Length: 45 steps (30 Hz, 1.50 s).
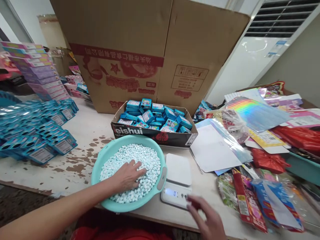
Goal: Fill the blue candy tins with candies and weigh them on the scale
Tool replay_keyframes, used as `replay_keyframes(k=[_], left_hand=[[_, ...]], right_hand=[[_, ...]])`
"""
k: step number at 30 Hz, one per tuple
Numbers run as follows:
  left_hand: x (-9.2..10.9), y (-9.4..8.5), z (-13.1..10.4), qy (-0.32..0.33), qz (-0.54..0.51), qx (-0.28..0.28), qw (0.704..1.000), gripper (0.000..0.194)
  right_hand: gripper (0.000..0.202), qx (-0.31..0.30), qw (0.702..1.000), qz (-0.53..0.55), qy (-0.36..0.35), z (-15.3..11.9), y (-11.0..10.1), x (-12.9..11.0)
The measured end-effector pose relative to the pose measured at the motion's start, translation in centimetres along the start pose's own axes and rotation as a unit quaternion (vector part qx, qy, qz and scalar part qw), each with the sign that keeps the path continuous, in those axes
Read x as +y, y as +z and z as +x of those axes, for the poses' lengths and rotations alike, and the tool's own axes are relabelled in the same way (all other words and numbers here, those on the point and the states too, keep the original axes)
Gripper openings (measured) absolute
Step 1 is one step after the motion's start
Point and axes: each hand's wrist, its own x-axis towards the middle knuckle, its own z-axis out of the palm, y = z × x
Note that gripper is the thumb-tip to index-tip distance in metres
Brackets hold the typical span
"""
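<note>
My left hand point(128, 176) rests in a turquoise basin point(97, 163) of small white candy pieces point(145, 156). Its fingers are spread and their tips press into the heap; whether any pieces lie under the palm is hidden. Right of the basin stands a white digital kitchen scale point(178, 170) with a lit display reading 0 and a bare weighing plate. My right hand point(206, 216) is at the scale's lower right corner, beside its buttons, slightly blurred. Thumb and forefinger are apart, with nothing visible between them.
Behind the basin, a low carton point(152, 137) holds many small blue boxes point(147, 116). A tall cardboard box point(140, 26) stands behind it. At left are rows of blue cartons point(41, 151) and stacked pink-purple boxes point(46, 71). Plastic bags point(250, 203) and sheets point(215, 146) lie at right.
</note>
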Motion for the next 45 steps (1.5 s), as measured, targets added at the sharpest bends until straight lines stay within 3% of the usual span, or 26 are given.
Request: replay_keyframes(k=[2, 5, 7, 10, 13, 16, 19, 22, 28, 31, 35, 37, 40, 43, 45], left_hand=[[-0.3, 0.0, 0.6, -0.056, 0.010, -0.002, 0.998, 0.053], [-0.7, -0.2, 1.3, -0.120, 0.018, 0.003, 0.993, 0.058], [-0.9, -0.3, 1.5, -0.145, 0.019, 0.008, 0.989, 0.060], [-1.1, -0.4, 1.5, -0.173, 0.002, 0.006, 0.985, 0.062], [-1.4, -0.3, 1.5, -0.191, -0.018, 0.001, 0.981, 0.062], [-1.5, -0.1, 1.5, -0.199, -0.026, 0.002, 0.980, 0.060], [-1.6, 0.0, 1.6, -0.209, -0.023, 0.001, 0.978, 0.062], [-1.5, 0.0, 1.8, -0.213, -0.013, 0.005, 0.977, 0.063], [-1.5, -0.1, 1.7, -0.193, 0.015, 0.015, 0.981, 0.060], [-1.4, 0.1, 1.3, -0.187, 0.015, 0.029, 0.982, 0.058], [-1.6, 0.2, 0.8, -0.179, 0.003, 0.043, 0.983, 0.053], [-1.7, 0.1, 0.6, -0.174, -0.005, 0.038, 0.984, 0.051], [-1.9, -0.2, 0.3, -0.171, -0.011, 0.028, 0.985, 0.049], [-1.8, -0.5, 0.1, -0.168, -0.009, 0.026, 0.985, 0.042], [-1.7, -0.6, 0.0, -0.167, -0.007, 0.024, 0.986, 0.040]], right_hand=[[0.029, 0.078, 0.994, -0.018, -0.076, 6.0, -1.9, -2.1], [0.037, 0.125, 0.980, -0.026, -0.152, 16.1, -3.1, -3.3], [0.046, 0.137, 0.977, -0.072, -0.148, 22.9, -3.1, -3.4], [0.062, 0.103, 0.983, -0.113, -0.100, 31.2, -2.4, -3.6], [0.075, 0.068, 0.991, -0.097, -0.065, 36.2, -1.5, -3.8], [0.064, 0.031, 0.998, -0.056, -0.026, 38.3, -1.0, -3.8], [0.045, 0.002, 1.000, 0.018, -0.009, 38.3, -1.4, -4.0], [0.040, 0.000, 0.992, 0.129, -0.004, 37.3, -2.3, -5.0], [0.033, -0.002, 0.938, 0.341, 0.057, 33.7, -3.1, -7.9], [0.023, -0.029, 0.910, 0.402, 0.098, 30.8, -2.3, -9.0], [0.008, -0.060, 0.876, 0.454, 0.148, 25.5, 0.4, -9.6], [0.016, -0.069, 0.862, 0.472, 0.172, 22.4, 2.2, -9.7], [0.051, -0.068, 0.855, 0.479, 0.188, 17.8, 4.4, -9.8], [0.087, -0.038, 0.871, 0.468, 0.148, 14.9, 5.3, -10.0], [0.090, -0.016, 0.888, 0.444, 0.121, 14.2, 5.0, -10.0]])
